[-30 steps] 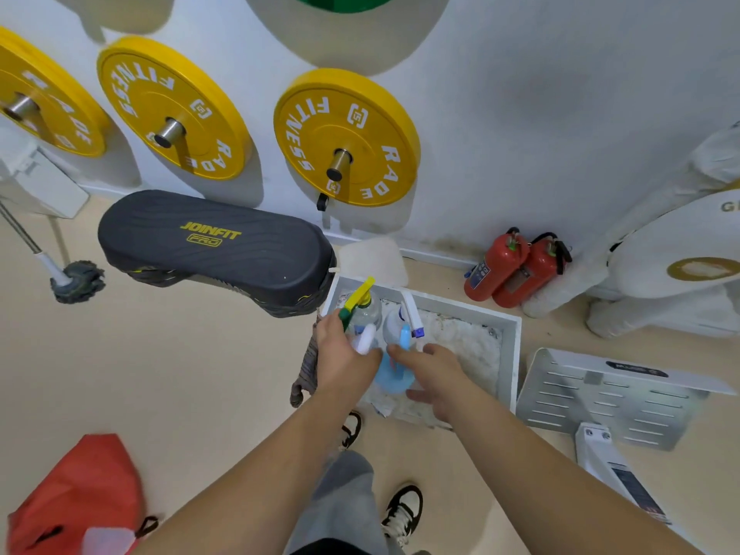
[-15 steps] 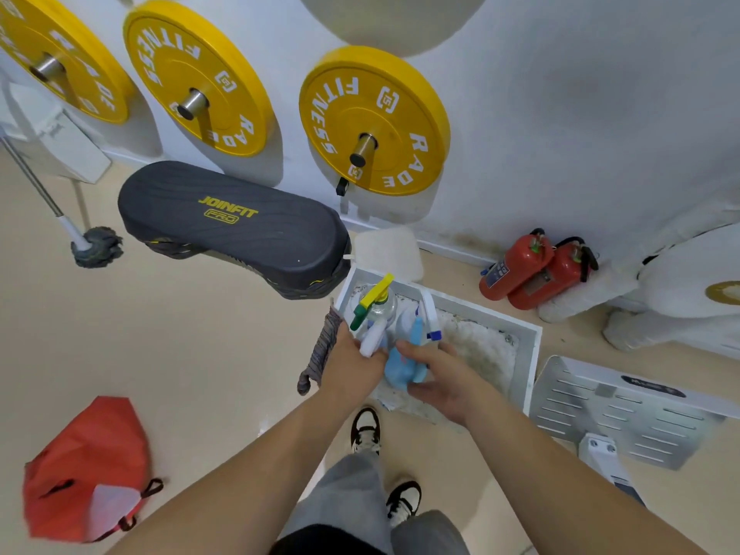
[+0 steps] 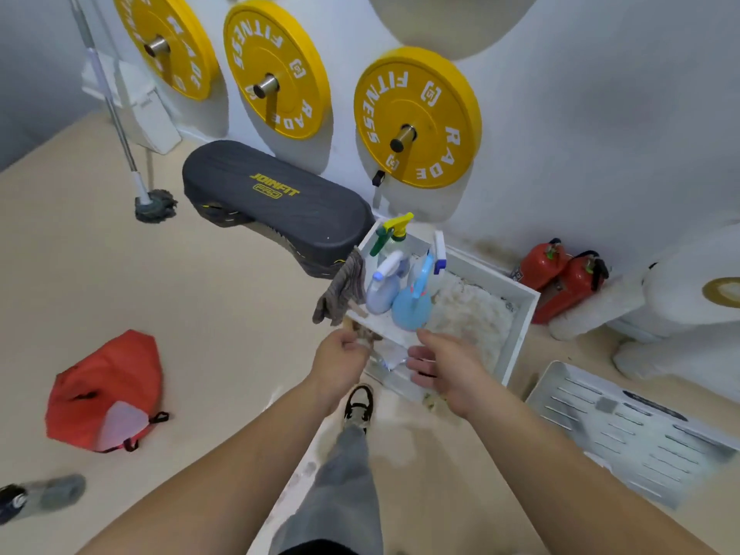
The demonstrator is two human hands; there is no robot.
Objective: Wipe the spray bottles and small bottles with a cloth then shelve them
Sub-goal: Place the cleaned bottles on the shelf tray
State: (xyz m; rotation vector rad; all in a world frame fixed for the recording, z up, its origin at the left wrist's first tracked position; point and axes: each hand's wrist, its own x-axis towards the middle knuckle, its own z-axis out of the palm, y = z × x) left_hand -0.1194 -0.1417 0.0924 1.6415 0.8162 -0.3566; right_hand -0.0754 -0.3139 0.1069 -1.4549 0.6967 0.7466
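The spray bottles (image 3: 400,274) stand clustered upright in the near-left corner of the white shelf box (image 3: 524,310) on the floor, the grey cloth (image 3: 340,292) draped over its left rim beside them. The left hand (image 3: 340,354) is curled, pinching something small I cannot make out; the right hand (image 3: 436,368) hangs spread and empty. This looks like the shelving step; next probably calls for reaching for another bottle.

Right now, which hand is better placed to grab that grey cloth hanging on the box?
Probably the left hand: it sits just below the grey cloth draped over the white box's left edge; the right hand is farther right.
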